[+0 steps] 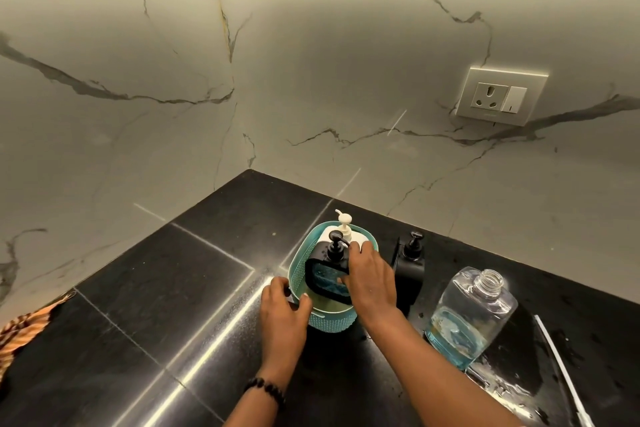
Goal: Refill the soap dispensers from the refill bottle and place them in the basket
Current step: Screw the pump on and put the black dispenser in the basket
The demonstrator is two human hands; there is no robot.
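Nearest: two forearms reach in from the near edge, a black bead bracelet [265, 388] on the left wrist. Left hand [282, 305] grips the near-left rim of the teal basket [298, 270], fingers curled over the edge, thumb inside. Right hand [370, 276] holds the black-framed dispenser [329, 274], with blue soap showing through its window, fingers wrapped round its right side, lowering it into the basket. A white pump dispenser [344, 230] already stands at the far side of the basket. A second black dispenser [410, 262] stands on the counter [156, 288] just right of the basket, not yet placed. The clear refill bottle [471, 314] stands uncapped further right, tilted in this wide view, roughly a third full of blue liquid. A white strip [561, 371] lies near the right edge; wet patches beside the bottle.

Step in hand: seating the black-framed dispenser. Probably best to keep it upright, keep the pump nozzle from catching the white pump, and set it down flat on the basket floor before letting go. Left hand should keep the basket pinned so it doesn't slide on the glossy counter. Leave room on the right for the remaining dispenser.
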